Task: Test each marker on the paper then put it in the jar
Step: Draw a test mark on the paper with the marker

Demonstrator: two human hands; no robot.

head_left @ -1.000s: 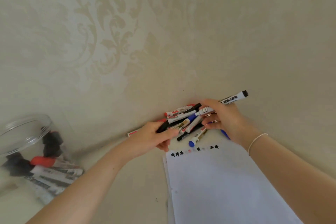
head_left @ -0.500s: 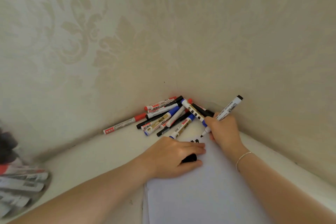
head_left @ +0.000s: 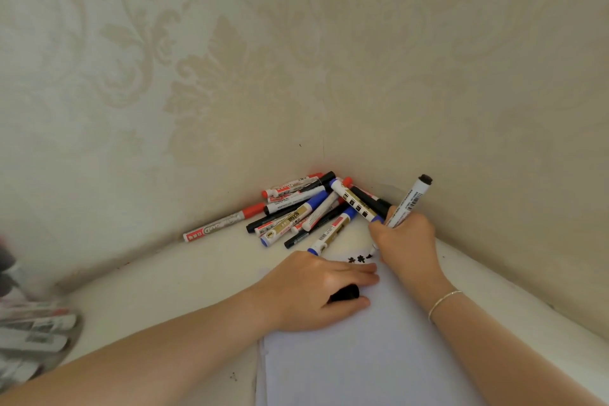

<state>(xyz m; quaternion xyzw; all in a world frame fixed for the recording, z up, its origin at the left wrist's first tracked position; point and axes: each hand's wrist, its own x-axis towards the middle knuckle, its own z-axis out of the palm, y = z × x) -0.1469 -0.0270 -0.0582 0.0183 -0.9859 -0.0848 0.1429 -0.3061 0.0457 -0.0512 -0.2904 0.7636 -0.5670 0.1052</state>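
Right hand (head_left: 406,238), fingers clamped round a white marker (head_left: 408,202), its tip down at the top edge of the paper (head_left: 362,356). Left hand (head_left: 316,290) lies on the paper, thumb and fingers closed round a black cap (head_left: 346,293). A pile of markers (head_left: 306,211) crowds the wall corner just behind the sheet. The jar (head_left: 29,333), blurred, lies at the left edge on the tabletop (head_left: 164,290).
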